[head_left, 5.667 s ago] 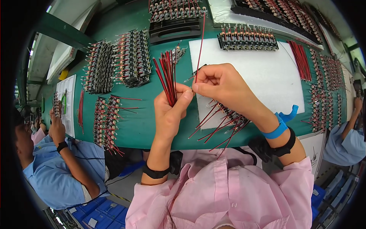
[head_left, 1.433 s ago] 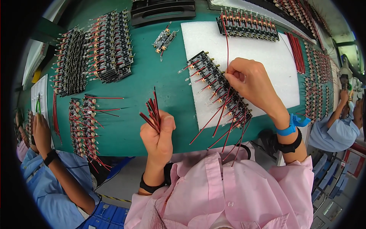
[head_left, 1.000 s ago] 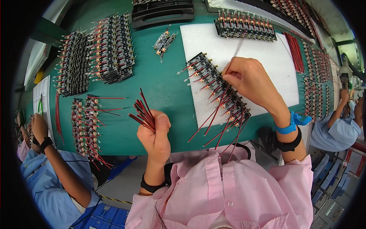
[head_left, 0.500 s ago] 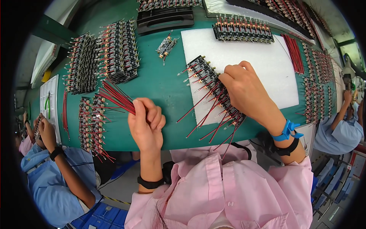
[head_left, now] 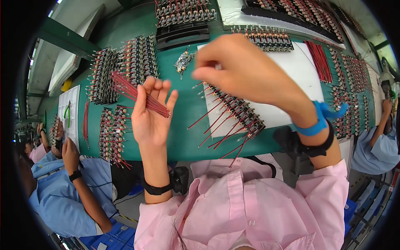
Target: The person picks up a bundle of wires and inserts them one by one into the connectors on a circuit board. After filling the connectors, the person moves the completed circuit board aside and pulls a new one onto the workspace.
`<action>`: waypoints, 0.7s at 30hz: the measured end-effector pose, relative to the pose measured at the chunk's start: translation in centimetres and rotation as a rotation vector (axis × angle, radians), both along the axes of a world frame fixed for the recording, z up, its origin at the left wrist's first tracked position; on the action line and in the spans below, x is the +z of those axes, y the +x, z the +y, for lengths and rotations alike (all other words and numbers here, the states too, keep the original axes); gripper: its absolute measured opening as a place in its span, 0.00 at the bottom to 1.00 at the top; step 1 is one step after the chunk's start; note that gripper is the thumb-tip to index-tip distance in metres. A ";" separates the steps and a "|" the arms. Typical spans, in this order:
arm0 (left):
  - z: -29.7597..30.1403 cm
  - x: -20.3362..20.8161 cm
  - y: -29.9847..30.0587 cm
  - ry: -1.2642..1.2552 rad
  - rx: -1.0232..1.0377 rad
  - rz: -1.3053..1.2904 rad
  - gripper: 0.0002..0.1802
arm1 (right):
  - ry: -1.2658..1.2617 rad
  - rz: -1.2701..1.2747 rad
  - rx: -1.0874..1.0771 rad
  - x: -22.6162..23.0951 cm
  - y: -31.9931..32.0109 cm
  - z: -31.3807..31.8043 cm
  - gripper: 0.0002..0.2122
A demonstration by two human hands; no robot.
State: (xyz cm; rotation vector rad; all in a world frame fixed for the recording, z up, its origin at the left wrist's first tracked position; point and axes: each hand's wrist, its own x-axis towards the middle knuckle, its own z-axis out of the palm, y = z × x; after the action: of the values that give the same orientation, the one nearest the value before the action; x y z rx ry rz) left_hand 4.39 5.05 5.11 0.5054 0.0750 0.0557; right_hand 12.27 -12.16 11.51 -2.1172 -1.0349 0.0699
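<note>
Head view: left hand (head_left: 152, 114), palm up and fingers loosely open, cradles a bundle of thin red wires (head_left: 139, 93), light, springy, best pinched mid-length. Right hand (head_left: 241, 68) hovers blurred above the circuit board row (head_left: 235, 109); its grip is unclear.

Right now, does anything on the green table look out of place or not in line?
One small circuit board lies alone and tilted on the green table, apart from the neat rows of boards. Nothing looks spilled or damaged.
</note>
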 end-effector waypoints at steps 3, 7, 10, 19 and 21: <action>-1.6 1.4 1.0 0.099 0.022 -0.015 0.17 | 0.008 0.030 0.079 0.0 -0.5 2.0 0.06; -2.5 1.6 1.5 0.139 -0.027 -0.132 0.20 | 0.022 0.062 0.142 -0.9 -0.6 3.0 0.06; -3.4 1.9 1.6 0.158 -0.051 -0.178 0.20 | 0.097 -0.019 0.129 -1.7 -0.1 2.8 0.05; -1.7 0.7 0.8 0.513 0.129 -0.031 0.17 | 0.294 0.709 0.065 -1.1 0.0 0.1 0.05; -0.9 0.6 0.3 0.615 -0.106 -0.058 0.13 | 0.446 0.873 0.044 -2.2 0.1 -0.4 0.05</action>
State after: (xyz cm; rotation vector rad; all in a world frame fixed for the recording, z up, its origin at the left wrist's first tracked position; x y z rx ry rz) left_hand 4.70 4.19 5.74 1.1209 -0.0290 -0.0125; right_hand 12.33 -12.55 9.36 -1.4122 -0.4954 0.6567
